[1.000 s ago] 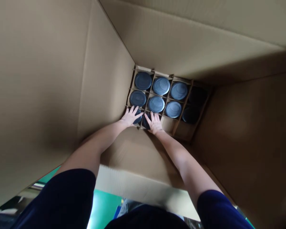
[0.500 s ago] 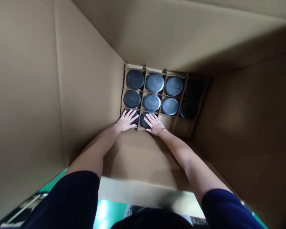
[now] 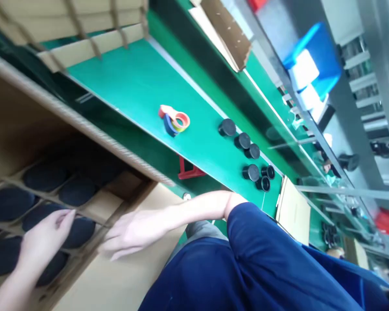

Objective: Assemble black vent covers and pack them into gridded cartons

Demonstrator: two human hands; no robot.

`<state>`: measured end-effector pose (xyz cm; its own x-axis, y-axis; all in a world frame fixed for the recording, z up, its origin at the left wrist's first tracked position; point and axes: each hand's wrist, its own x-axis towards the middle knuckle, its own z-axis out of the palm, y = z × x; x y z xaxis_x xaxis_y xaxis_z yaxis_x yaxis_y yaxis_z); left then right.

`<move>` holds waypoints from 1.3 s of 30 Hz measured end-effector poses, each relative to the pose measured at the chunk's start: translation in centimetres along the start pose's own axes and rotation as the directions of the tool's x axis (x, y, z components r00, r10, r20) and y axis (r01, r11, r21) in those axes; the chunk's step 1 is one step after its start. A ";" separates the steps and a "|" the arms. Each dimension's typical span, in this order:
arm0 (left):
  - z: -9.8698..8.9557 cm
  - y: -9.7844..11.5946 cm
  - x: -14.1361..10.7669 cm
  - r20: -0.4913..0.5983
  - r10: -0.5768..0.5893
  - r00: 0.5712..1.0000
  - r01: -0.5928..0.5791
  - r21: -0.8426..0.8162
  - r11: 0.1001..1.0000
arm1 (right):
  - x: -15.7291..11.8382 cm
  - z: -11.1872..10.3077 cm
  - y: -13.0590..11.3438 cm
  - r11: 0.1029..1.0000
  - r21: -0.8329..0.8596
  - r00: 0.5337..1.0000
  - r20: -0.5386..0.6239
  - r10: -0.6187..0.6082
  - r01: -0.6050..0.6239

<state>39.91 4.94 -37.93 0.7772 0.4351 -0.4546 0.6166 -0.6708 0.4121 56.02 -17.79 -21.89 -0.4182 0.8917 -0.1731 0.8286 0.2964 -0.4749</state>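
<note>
Green surface [image 3: 123, 73], long, tilted across the view, with a blue bin [image 3: 320, 52] on racking beyond it. Cardboard carton [image 3: 22, 114], lower left, open towards the camera, fitted with a cardboard divider [image 3: 99, 205] whose cells hold black caps [image 3: 78, 191], partly in shadow. On the surface: a bundle of coloured tape rolls [image 3: 173, 122] and six loose black caps [image 3: 251, 172], standing in a group near its far edge. Left hand [image 3: 47, 242]: open, fingers spread, holding nothing visible; lies over the caps in the carton, contact unclear. Right hand [image 3: 132, 237]: open, blurred, empty as far as can be told; just outside the carton's cells, fingers reaching towards the divider, beside the nearest caps, navy sleeve [image 3: 256, 255] behind it. Risks, as judged: with the view turned away from the carton, a hand working by feel could catch the thin divider and bend it or nudge a cap out of its cell; caps near the surface's edge could be knocked off by a sleeve.
</note>
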 end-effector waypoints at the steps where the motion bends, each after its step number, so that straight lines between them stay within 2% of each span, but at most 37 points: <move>1: -1.4 4.6 -1.2 -0.130 0.022 0.991 -0.024 -0.015 1.000 | -4.9 -0.9 -0.2 0.997 0.027 0.993 -0.095 0.068 -0.066; 2: -2.3 9.2 -2.7 -0.231 0.101 0.968 -0.109 -0.021 0.994 | -9.9 -1.5 0.2 0.982 0.071 0.964 -0.189 0.188 -0.177; 3: -2.6 13.7 -4.1 -0.301 0.209 0.930 -0.226 -0.022 0.974 | -15.2 -1.7 1.0 0.937 0.122 0.896 -0.275 0.348 -0.326; 4: -2.4 18.1 -5.2 -0.331 0.334 0.883 -0.361 -0.022 0.932 | -20.5 -1.6 2.4 0.853 0.168 0.787 -0.329 0.522 -0.495; 5: -1.8 22.4 -5.8 -0.325 0.463 0.824 -0.496 -0.023 0.868 | -25.8 -1.5 4.2 0.718 0.204 0.631 -0.360 0.687 -0.665; 6: -0.8 26.8 -5.9 -0.292 0.577 0.762 -0.610 -0.026 0.792 | -30.9 -1.2 6.5 0.548 0.229 0.446 -0.374 0.813 -0.805; 8: 1.7 35.7 -4.3 -0.186 0.739 0.647 -0.755 -0.022 0.655 | -40.5 -0.7 11.4 0.199 0.242 0.112 -0.331 0.937 -0.950; 9: 3.1 40.3 -2.6 -0.138 0.778 0.613 -0.785 0.002 0.620 | -44.7 -0.4 13.9 0.045 0.236 -0.025 -0.283 0.959 -0.971; 10: 4.5 45.0 -0.4 -0.088 0.800 0.594 -0.801 0.032 0.598 | -48.2 -0.1 16.2 -0.063 0.221 -0.114 -0.225 0.968 -0.973; 11: 5.9 49.6 2.0 -0.042 0.806 0.590 -0.803 0.072 0.591 | -51.2 0.4 18.2 -0.134 0.207 -0.169 -0.163 0.972 -0.969; 12: 7.1 54.1 4.7 0.018 0.804 0.594 -0.800 0.121 0.588 | -53.5 0.9 19.9 -0.165 0.198 -0.188 -0.102 0.977 -0.966; 13: 8.3 58.4 7.4 0.059 0.780 0.623 -0.776 0.174 0.606 | -55.2 1.6 21.2 -0.169 0.197 -0.183 -0.057 0.982 -0.966; 15: 10.1 65.5 12.3 0.124 0.694 0.709 -0.700 0.240 0.672 | -56.9 3.1 22.7 -0.151 0.219 -0.162 -0.030 0.986 -0.964; 17: 11.3 70.5 16.0 0.169 0.571 0.804 -0.595 0.237 0.768 | -57.2 4.8 23.1 -0.116 0.261 -0.140 -0.076 0.987 -0.958; 19: 12.0 73.2 18.4 0.233 0.439 0.867 -0.488 0.224 0.844 | -57.1 6.2 22.9 -0.060 0.308 -0.106 -0.134 0.985 -0.949; 20: 12.2 74.0 19.0 0.266 0.389 0.882 -0.451 0.236 0.861 | -57.0 6.8 22.7 -0.030 0.329 -0.085 -0.152 0.985 -0.944; 22: 12.4 74.6 19.2 0.288 0.346 0.893 -0.425 0.287 0.858 | -57.2 7.3 22.2 0.015 0.345 -0.049 -0.175 0.983 -0.938; 25: 12.4 73.5 16.9 0.229 0.384 0.895 -0.439 0.288 0.851 | -57.7 7.4 21.0 0.051 0.295 -0.006 -0.190 0.982 -0.954; 27: 11.8 71.1 13.8 0.185 0.439 0.879 -0.468 0.168 0.868 | -57.4 7.5 19.8 0.032 0.271 -0.018 -0.180 0.984 -0.962; 29: 10.4 67.2 9.6 0.142 0.534 0.833 -0.537 -0.019 0.843 | -56.2 7.8 18.2 0.005 0.284 -0.052 -0.192 0.980 -0.959; 30: 9.3 64.7 6.9 0.120 0.589 0.799 -0.578 -0.115 0.808 | -55.2 8.0 17.1 0.035 0.298 -0.034 -0.225 0.974 -0.954; 31: 8.0 61.8 4.0 0.105 0.641 0.760 -0.614 -0.205 0.762 | -54.0 8.0 15.7 0.107 0.311 0.020 -0.269 0.963 -0.944; 32: 6.6 58.7 0.8 0.099 0.682 0.725 -0.636 -0.285 0.717 | -52.7 7.9 14.0 0.213 0.323 0.109 -0.311 0.944 -0.922; 34: 3.6 51.8 -6.0 0.120 0.716 0.688 -0.622 -0.411 0.666 | -49.4 7.0 9.9 0.457 0.343 0.346 -0.339 0.875 -0.821; 35: 2.1 48.0 -9.2 0.132 0.702 0.700 -0.586 -0.456 0.670 | -47.5 6.3 7.6 0.555 0.364 0.466 -0.308 0.830 -0.748; 37: -0.5 40.2 -14.4 0.134 0.620 0.773 -0.483 -0.511 0.711 | -42.9 4.1 3.1 0.674 0.432 0.675 -0.179 0.715 -0.599; 39: -2.5 32.2 -17.4 0.086 0.462 0.883 -0.356 -0.519 0.778 | -37.0 1.6 -0.8 0.728 0.497 0.820 -0.054 0.570 -0.473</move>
<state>46.57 -22.70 -14.75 0.9599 0.0225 -0.2794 0.2681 -0.3649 0.8916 70.22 -51.58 -16.48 0.1499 0.9185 -0.3659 0.6160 -0.3762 -0.6921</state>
